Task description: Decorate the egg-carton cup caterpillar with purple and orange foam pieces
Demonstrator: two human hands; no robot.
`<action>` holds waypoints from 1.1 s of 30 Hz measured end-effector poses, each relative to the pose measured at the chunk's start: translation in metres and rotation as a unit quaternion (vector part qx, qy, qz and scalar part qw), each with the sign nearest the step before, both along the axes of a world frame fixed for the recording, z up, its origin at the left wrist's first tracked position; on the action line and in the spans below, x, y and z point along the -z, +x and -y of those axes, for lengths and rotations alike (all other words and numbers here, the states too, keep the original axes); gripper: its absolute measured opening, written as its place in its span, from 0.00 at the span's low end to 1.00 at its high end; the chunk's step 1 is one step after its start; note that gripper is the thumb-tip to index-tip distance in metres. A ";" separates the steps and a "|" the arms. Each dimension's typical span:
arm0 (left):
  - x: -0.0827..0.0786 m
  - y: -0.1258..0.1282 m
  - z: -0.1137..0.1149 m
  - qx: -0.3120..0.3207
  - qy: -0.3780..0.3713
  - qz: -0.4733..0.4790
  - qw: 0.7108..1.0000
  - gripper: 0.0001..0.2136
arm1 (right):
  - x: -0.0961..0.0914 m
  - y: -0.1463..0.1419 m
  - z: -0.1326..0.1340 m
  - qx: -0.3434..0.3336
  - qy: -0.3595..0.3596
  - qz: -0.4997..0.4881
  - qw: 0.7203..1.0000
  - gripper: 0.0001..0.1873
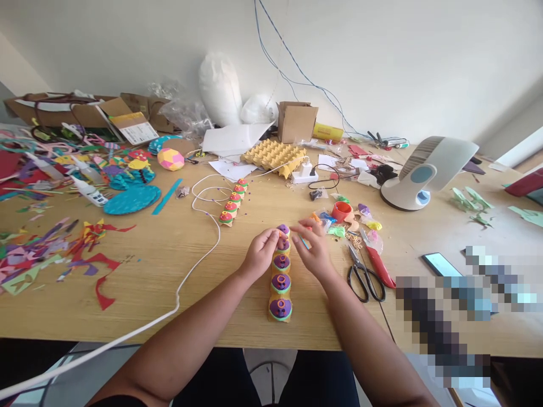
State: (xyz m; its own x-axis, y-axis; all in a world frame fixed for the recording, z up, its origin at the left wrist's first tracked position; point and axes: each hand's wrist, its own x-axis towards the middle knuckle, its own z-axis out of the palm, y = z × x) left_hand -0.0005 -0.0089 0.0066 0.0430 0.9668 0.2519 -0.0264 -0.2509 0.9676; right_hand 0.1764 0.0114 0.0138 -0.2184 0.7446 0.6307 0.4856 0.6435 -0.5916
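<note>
A strip of egg carton [280, 297] lies lengthwise before me, its several humps capped in purple modelling clay with pale green edges. The nearer caps carry small orange rings and dark eye-like dots. Over the far end of this strip, my left hand [259, 254] is closed in a pinch, with a small orange bit of clay [283, 234] at its fingertips. My right hand [314, 249] is just to the right of the same hump, fingers apart and slightly blurred, with nothing seen in them. The hands partly hide the far humps.
A red-capped carton strip [235, 202] lies farther back, near a white cable [199, 260]. Black scissors [365, 277], a red-handled tool [380, 263] and clay packets [337, 230] are at right. A white fan [424, 175] and yellow egg tray [274, 155] stand behind.
</note>
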 end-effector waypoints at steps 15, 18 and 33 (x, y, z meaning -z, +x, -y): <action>-0.005 0.003 0.001 0.093 -0.117 0.122 0.981 0.16 | -0.002 -0.011 0.010 -0.139 -0.172 -0.204 0.954 0.07; -0.005 0.003 -0.001 0.095 -0.133 0.141 0.976 0.16 | -0.002 -0.011 0.009 -0.143 -0.206 -0.225 0.942 0.09; -0.005 -0.005 0.000 0.035 0.122 -0.125 0.984 0.11 | 0.001 -0.010 0.006 -0.152 -0.386 -0.307 0.856 0.15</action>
